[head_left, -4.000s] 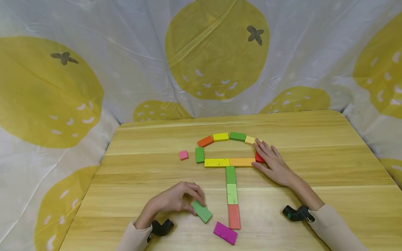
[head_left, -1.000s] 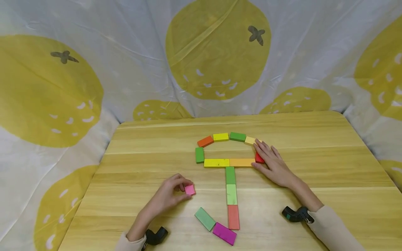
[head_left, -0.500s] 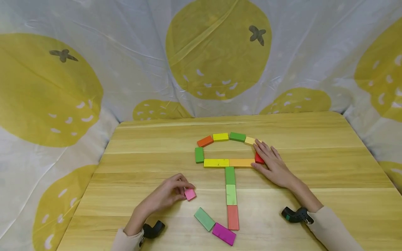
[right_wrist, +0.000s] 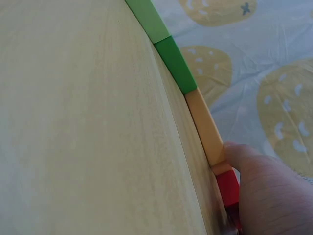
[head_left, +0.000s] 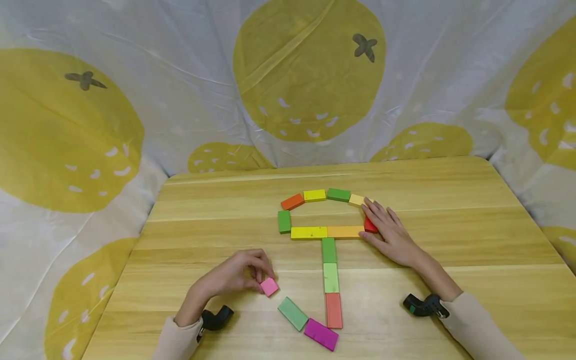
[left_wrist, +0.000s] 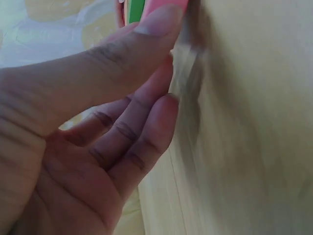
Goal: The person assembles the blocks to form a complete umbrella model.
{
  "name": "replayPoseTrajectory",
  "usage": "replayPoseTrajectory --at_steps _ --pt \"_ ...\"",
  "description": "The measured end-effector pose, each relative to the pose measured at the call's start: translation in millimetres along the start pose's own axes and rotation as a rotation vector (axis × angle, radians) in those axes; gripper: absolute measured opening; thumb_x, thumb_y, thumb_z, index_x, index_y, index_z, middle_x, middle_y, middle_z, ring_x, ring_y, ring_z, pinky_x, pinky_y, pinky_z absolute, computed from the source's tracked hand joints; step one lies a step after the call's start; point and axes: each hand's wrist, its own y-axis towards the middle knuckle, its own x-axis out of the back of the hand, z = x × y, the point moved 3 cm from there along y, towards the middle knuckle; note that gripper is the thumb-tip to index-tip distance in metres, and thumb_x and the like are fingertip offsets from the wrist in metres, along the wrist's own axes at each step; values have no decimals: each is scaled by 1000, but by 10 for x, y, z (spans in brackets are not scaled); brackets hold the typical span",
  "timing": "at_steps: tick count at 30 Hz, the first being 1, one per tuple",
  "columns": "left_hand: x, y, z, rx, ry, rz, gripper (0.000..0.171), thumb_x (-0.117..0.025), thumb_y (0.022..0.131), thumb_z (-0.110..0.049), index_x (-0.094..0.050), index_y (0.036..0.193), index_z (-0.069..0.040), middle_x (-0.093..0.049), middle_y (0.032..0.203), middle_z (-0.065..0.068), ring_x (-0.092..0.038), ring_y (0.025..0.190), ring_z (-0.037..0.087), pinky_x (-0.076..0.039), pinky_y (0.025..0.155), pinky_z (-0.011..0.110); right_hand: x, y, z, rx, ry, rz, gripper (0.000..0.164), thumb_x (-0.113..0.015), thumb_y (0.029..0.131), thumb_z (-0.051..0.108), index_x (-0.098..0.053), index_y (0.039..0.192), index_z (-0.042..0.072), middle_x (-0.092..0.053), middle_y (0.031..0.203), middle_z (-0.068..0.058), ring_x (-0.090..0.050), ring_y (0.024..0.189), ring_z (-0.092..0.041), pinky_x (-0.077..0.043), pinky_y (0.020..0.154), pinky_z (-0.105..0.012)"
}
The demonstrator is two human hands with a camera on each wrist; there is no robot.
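Between thumb and fingers my left hand (head_left: 243,272) pinches a small pink block (head_left: 269,287), just beyond the upper end of a pale green block (head_left: 293,314). In the left wrist view the thumb covers part of the pink block (left_wrist: 164,6). A purple block (head_left: 321,334) touches the pale green one's lower end. My right hand (head_left: 391,235) lies with extended fingers over the red block (head_left: 370,225) and the cream block (head_left: 357,200), partly hiding both. Its thumb touches the end of the orange block (head_left: 345,232), as the right wrist view also shows.
A yellow block (head_left: 309,233) continues the orange bar leftward. An arch of coloured blocks, including an orange-red block (head_left: 292,202), curves above it. Below runs a column with a green block (head_left: 329,250), a light green block (head_left: 331,278) and a salmon block (head_left: 334,310). A patterned cloth (head_left: 180,100) hangs behind the table.
The left hand let go of the pale green block against the purple one, picked up the pink block from the upper left and brought it down near them. The right hand stayed put.
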Motion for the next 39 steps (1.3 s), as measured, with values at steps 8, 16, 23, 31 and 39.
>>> replayPoseTrajectory --at_steps 8,16,23,31,39 --pt "-52 54 -31 7 -11 58 28 -83 83 2 -80 108 -8 -67 103 7 -63 81 8 -59 73 22 6 5 20 2 3 -5 75 -62 104 33 -27 164 6 -20 173 -15 -16 159 -45 -3 129 -58" --pt "-106 92 -40 35 -36 100 27 -82 85 1 -79 109 -10 -67 104 7 -63 83 8 -59 76 22 2 21 30 -7 2 7 75 -62 104 34 -26 164 7 -19 174 -13 -15 159 -44 -4 129 -59" --pt "-123 104 -29 65 -56 113 27 -82 86 -2 -78 109 -15 -69 105 1 -62 86 9 -58 78 23 7 0 14 0 3 3 75 -62 104 33 -26 164 7 -19 173 -14 -16 159 -45 -3 129 -58" --pt "-142 142 -12 69 -67 137 28 -83 86 -3 -77 110 -17 -70 104 -3 -61 84 9 -57 77 23 3 0 0 -2 -21 -3 75 -60 105 34 -24 165 8 -17 174 -13 -15 159 -44 -2 130 -55" --pt "-164 124 -14 85 -98 149 28 -81 86 0 -78 109 -16 -70 105 -1 -61 85 10 -56 77 24 -7 1 6 5 -14 -2 75 -62 104 33 -26 165 7 -19 174 -13 -16 159 -44 -1 130 -54"
